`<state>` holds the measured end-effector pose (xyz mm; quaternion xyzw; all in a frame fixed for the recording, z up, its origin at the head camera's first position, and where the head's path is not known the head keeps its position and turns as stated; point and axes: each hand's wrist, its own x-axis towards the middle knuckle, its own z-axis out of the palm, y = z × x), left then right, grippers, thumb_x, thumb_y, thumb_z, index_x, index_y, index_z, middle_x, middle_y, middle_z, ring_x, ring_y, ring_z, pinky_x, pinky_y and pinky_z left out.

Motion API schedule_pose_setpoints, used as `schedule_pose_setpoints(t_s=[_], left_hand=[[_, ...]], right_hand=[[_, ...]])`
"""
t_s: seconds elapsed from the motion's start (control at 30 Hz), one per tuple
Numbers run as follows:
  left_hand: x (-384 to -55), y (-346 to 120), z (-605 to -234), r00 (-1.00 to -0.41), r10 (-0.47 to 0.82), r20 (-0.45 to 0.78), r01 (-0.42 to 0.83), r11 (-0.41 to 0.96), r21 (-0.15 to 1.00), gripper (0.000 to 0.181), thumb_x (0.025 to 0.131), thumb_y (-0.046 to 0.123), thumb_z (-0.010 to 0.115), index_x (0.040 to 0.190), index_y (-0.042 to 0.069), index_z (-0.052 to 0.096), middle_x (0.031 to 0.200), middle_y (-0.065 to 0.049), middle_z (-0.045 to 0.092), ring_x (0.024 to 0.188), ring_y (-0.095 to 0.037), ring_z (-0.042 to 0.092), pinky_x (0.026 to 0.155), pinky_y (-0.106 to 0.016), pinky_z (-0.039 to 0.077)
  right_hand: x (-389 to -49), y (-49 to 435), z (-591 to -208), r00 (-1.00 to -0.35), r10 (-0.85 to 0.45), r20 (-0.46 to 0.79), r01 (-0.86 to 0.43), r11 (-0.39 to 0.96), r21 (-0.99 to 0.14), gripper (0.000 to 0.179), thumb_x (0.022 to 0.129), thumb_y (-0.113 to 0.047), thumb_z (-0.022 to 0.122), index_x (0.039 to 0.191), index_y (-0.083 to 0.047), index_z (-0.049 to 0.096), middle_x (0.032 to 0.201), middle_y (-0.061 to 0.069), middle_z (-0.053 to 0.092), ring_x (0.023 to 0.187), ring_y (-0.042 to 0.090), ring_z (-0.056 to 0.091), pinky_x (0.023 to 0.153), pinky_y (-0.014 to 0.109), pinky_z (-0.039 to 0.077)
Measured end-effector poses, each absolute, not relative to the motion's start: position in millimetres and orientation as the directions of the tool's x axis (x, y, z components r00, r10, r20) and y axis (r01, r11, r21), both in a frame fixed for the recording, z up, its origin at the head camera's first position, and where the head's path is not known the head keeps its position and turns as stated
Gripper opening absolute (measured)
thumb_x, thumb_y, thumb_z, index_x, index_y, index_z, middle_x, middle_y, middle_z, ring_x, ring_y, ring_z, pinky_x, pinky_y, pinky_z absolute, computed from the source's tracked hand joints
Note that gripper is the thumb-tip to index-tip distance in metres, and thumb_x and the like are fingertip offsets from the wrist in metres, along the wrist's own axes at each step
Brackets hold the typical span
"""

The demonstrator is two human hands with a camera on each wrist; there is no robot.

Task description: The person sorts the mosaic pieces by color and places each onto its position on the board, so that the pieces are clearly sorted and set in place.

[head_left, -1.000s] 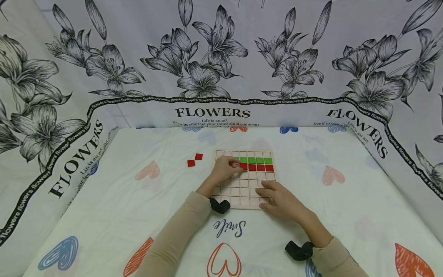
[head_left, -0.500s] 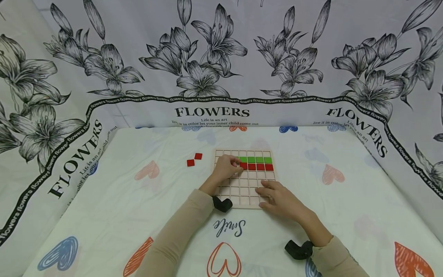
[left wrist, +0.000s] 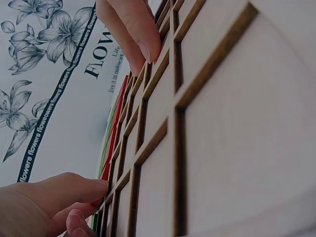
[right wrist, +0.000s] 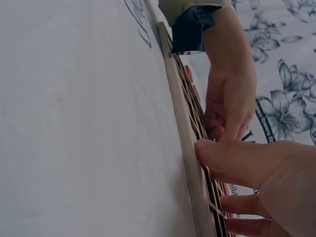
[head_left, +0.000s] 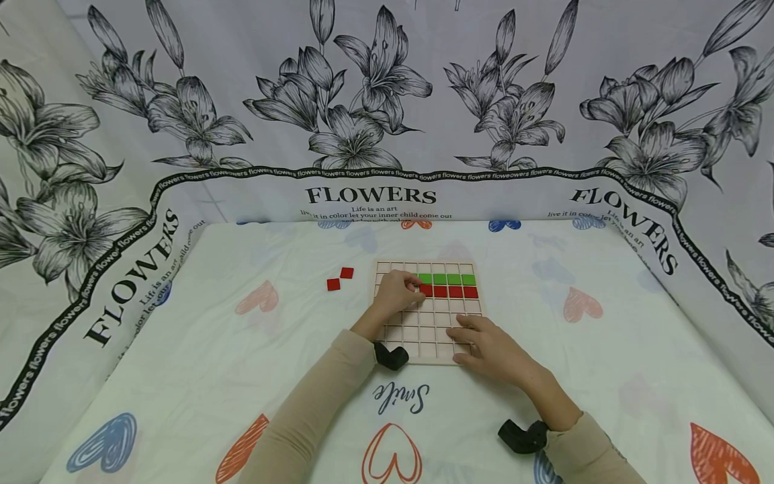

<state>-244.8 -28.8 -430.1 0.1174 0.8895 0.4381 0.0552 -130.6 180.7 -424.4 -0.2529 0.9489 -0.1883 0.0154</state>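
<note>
A wooden grid board (head_left: 427, 334) lies on the table, with a row of green tiles (head_left: 447, 279) and a row of red tiles (head_left: 455, 292) in its upper right cells. My left hand (head_left: 394, 293) is over the board's left part, thumb and fingertips at the left end of the red row. In the left wrist view those fingers pinch a red tile (left wrist: 97, 201), mostly hidden by them. My right hand (head_left: 497, 349) rests on the board's right front side, fingers spread and relaxed, the thumb (right wrist: 217, 152) on its front edge in the right wrist view.
Two loose red squares (head_left: 340, 279) lie on the cloth left of the board. Black wrist-worn devices (head_left: 392, 356) sit at both cuffs. A heart-printed tablecloth (head_left: 181, 376) covers the table, and a flower-printed curtain (head_left: 387, 87) hangs behind and at the sides.
My left wrist and sleeve have shifted slightly right and forward, while the fingertips stay at the end of the red row. The right hand has not moved.
</note>
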Motion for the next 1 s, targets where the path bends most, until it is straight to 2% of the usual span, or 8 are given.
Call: schedule_pose_setpoints(t_s=[1.0], left_hand=[[-245.5, -31.6, -432.5, -0.969, 0.245, 0.014, 0.153, 0.56, 0.814, 0.019, 0.081, 0.008, 0.072, 0.098, 0.001, 0.072, 0.068, 0.002, 0.051, 0.061, -0.01, 0.044, 0.061, -0.019, 0.037]], right_hand=[[-130.6, 179.7, -423.8, -0.87, -0.487, 0.073, -0.478, 0.798, -0.366, 0.044, 0.086, -0.025, 0.071, 0.126, -0.01, 0.064, 0.138, 0.019, 0.054, 0.129, 0.039, 0.05, 0.103, 0.052, 0.044]])
